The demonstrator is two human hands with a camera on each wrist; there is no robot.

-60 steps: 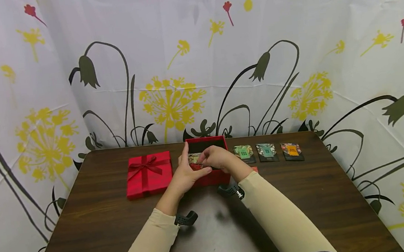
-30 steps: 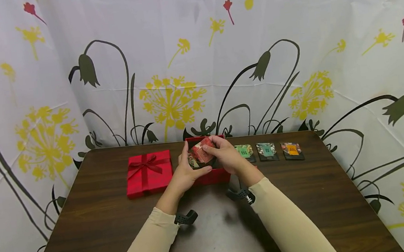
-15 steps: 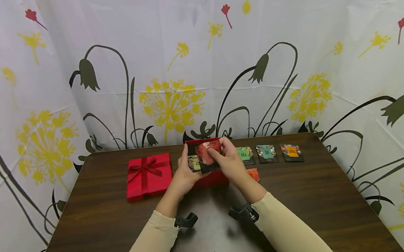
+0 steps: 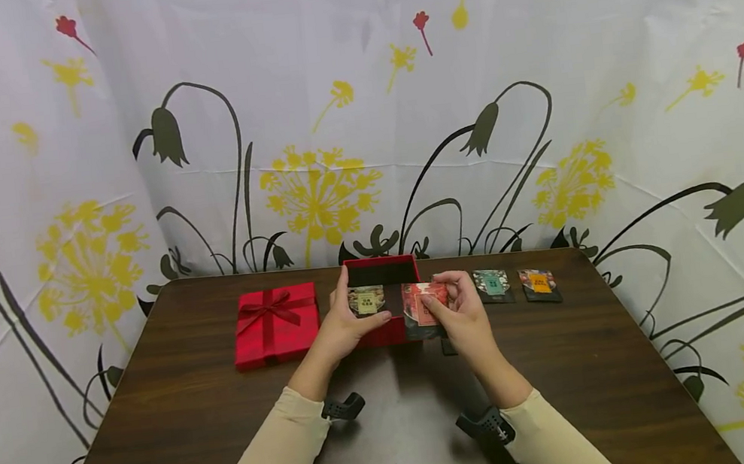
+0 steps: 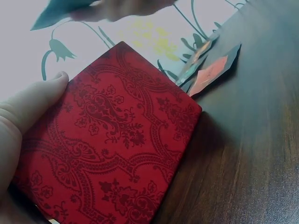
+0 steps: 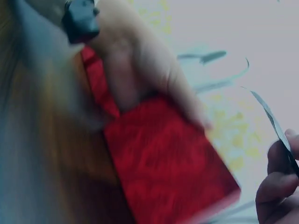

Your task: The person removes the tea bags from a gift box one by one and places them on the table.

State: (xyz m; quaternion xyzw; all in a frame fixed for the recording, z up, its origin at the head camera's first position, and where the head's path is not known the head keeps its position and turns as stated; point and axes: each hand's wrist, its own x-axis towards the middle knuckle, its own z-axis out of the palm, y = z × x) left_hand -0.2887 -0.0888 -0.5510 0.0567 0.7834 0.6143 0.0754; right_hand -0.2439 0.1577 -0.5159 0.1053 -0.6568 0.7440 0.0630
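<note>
My left hand grips the left side of the red gift box, its thumb over the front edge. The patterned red front wall fills much of the left wrist view. A flat packet with a yellow-green label shows at the box's opening beside that thumb. Just right of the box, my right hand pinches a flat red packet between thumb and fingers. The right wrist view shows this packet edge-on, raised above the table.
A red lid with a ribbon bow lies left of the box. To the right lie a teal-label packet and an orange-label packet. Another packet with a red-orange label lies nearer, mostly hidden by the right hand in the head view.
My right hand has lifted the red packet out of the box and carried it right, past the box's edge. My left hand stays in place on the box.
</note>
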